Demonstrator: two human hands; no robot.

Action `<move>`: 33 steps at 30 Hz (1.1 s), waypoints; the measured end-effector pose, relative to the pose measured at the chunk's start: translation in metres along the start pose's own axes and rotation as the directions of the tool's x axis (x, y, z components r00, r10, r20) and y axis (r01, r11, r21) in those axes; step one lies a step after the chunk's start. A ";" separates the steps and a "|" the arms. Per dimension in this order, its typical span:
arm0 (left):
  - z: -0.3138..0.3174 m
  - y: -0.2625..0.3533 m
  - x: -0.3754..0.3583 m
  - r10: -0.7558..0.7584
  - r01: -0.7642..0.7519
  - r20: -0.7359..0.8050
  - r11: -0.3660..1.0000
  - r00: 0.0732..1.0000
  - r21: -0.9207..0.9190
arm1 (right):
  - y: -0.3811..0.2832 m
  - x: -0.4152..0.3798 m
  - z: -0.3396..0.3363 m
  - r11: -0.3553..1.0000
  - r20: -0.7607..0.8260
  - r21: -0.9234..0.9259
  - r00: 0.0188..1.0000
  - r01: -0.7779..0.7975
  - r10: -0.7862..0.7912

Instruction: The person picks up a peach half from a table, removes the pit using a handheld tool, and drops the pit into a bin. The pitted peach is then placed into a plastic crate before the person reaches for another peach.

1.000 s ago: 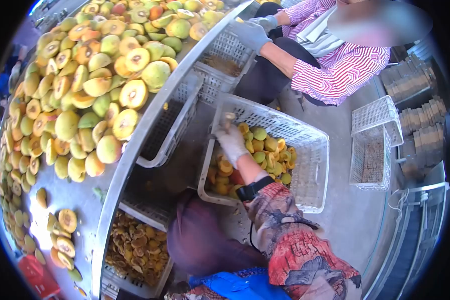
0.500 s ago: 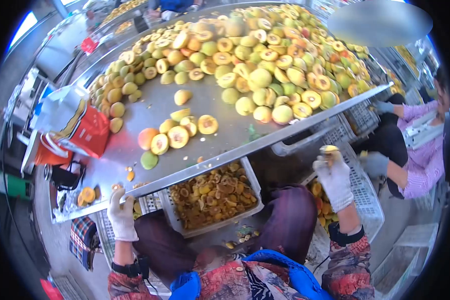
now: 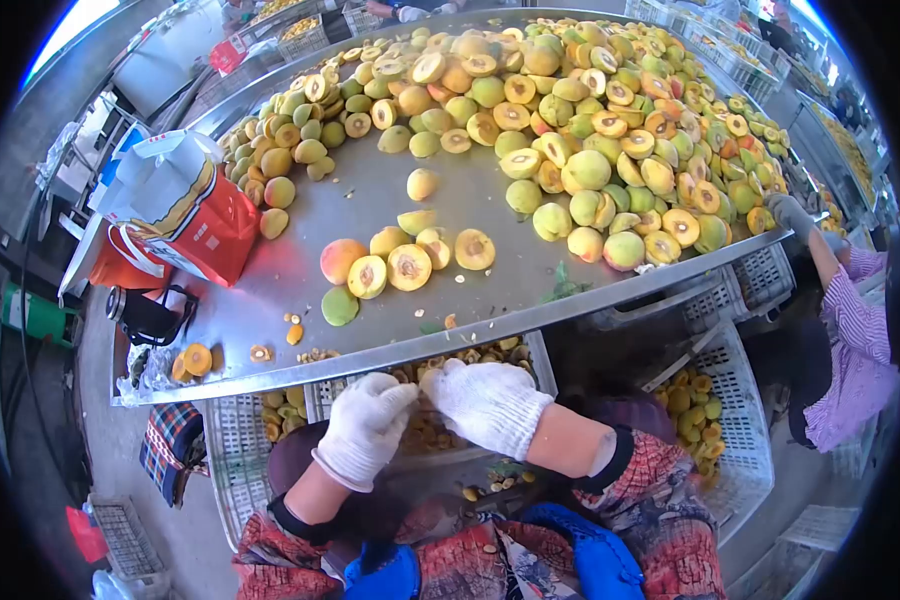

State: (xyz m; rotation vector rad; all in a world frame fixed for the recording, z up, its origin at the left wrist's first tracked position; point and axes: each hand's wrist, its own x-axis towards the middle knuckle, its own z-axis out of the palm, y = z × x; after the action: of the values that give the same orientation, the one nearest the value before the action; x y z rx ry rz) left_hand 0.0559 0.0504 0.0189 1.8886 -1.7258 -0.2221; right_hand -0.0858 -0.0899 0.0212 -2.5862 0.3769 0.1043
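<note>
My left hand [image 3: 367, 425], in a white knitted glove, is closed with its fingertips curled together just below the table's front edge. Beside it, almost touching, my right hand [image 3: 490, 405] in a matching glove is closed as well. Whatever the fingers pinch is hidden from the camera. Under both hands stands a crate of brown-yellow fruit scraps [image 3: 435, 432], largely covered by the gloves. On the metal table [image 3: 370, 205] ahead lies a small group of halved peaches [image 3: 409, 266], with a green-skinned one [image 3: 340, 306] at its near side.
A big heap of peaches [image 3: 587, 171] covers the table's back and right. To the left stand a red bag [image 3: 210, 225] and a black strapped object [image 3: 152, 312]. A crate of peach pieces [image 3: 730, 430] sits at my right. A co-worker's striped sleeve [image 3: 855, 320] is farther right.
My right hand has moved left from beside the right crate, where it held a peach piece. My left hand has come right from the table edge; both now meet in front of me.
</note>
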 end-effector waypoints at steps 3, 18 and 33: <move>-0.007 0.001 0.018 0.030 -0.032 -0.019 0.991 0.999 -0.129 | 0.013 -0.005 0.004 1.000 -0.039 0.012 0.999 0.003 -0.002; 0.057 -0.033 0.236 -0.118 -0.150 0.406 0.808 0.906 0.569 | 0.031 -0.009 -0.010 0.988 -0.129 0.072 0.981 -0.136 0.145; 0.012 -0.011 0.136 -0.337 0.233 0.190 0.093 0.922 -0.968 | 0.033 -0.010 -0.023 0.849 -0.533 0.499 0.834 0.173 0.143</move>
State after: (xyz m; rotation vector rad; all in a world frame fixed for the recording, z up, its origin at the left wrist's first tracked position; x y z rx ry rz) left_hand 0.0807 -0.0829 0.0374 1.0483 -0.6184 -1.1331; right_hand -0.1051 -0.1266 0.0263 -2.0101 0.5052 -0.6890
